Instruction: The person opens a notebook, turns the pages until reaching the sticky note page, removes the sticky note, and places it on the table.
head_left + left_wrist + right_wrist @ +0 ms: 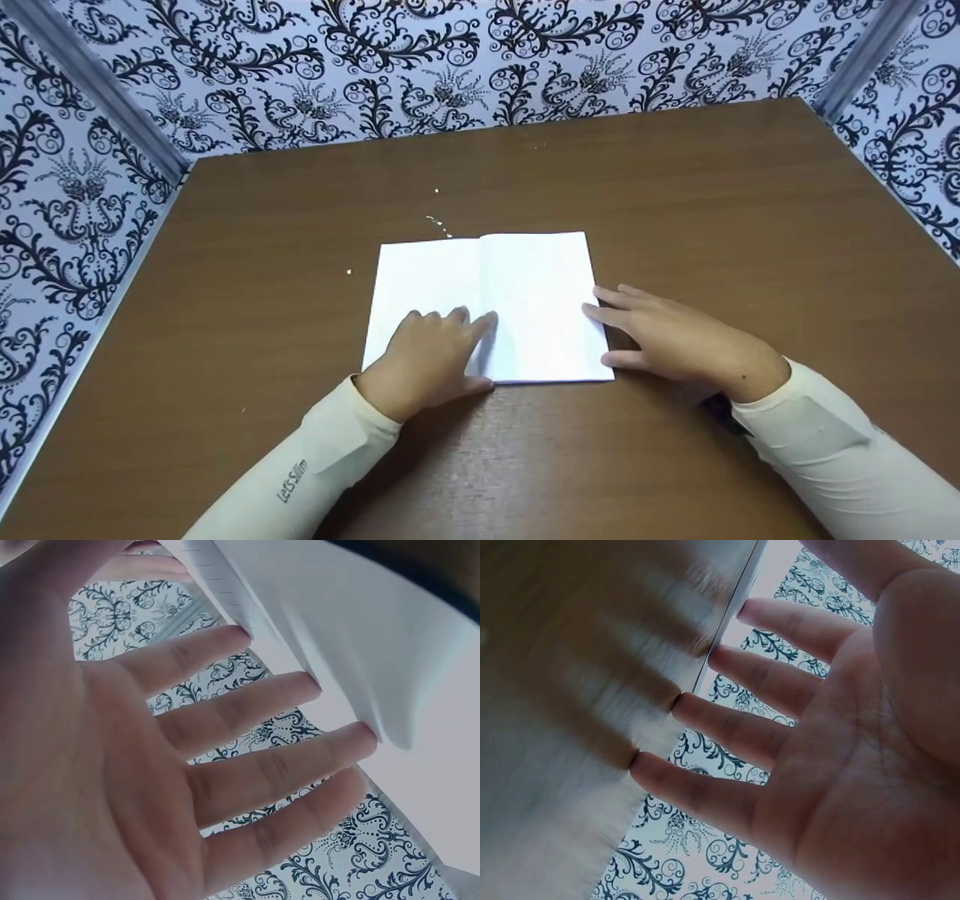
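1. Folded white paper lies flat at mid-bench, long axis left-right, centre crease running front-to-back.
2. Left hand: straight, spread fingers pressing the paper's left half.
3. Right hand: straight, parted fingers touching its right edge.

Left sleeve reads "Let'sSlim".

Two bare hands, left hand and right hand, without rings or gloves. Long, close-fitting cream sleeves reaching the wrists; grey lettering "Let's Slim" along the left forearm. Dark strap under the right wrist.
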Demonstrator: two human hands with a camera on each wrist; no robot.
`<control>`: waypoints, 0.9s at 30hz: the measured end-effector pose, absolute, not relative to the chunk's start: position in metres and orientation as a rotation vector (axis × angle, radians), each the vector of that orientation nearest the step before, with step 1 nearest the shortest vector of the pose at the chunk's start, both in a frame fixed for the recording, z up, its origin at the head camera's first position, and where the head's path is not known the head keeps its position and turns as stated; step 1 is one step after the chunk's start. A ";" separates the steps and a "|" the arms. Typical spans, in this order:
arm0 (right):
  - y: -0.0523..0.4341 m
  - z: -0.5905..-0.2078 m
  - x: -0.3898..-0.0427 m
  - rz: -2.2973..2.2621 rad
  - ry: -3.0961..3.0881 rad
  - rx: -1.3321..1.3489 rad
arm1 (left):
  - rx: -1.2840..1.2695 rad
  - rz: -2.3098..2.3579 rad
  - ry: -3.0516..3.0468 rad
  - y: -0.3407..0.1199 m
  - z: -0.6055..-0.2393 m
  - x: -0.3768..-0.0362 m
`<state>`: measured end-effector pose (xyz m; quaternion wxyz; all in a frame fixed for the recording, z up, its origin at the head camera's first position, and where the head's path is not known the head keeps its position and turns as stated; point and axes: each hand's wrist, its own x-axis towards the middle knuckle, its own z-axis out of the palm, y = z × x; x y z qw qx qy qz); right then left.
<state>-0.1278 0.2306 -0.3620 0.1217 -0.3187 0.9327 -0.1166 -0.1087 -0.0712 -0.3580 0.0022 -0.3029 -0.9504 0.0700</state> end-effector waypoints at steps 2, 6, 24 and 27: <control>0.231 -0.362 -0.128 -0.340 2.723 -0.929 | -0.954 0.216 -2.969 -0.070 -0.358 -0.109; 0.232 -0.363 -0.128 -0.323 2.737 -0.912 | -0.954 0.256 -2.944 -0.068 -0.358 -0.108; 0.231 -0.363 -0.128 -0.294 2.735 -0.911 | -0.989 0.239 -2.942 -0.063 -0.364 -0.104; 0.232 -0.363 -0.128 -0.291 2.741 -0.912 | -0.997 0.226 -2.932 -0.061 -0.364 -0.105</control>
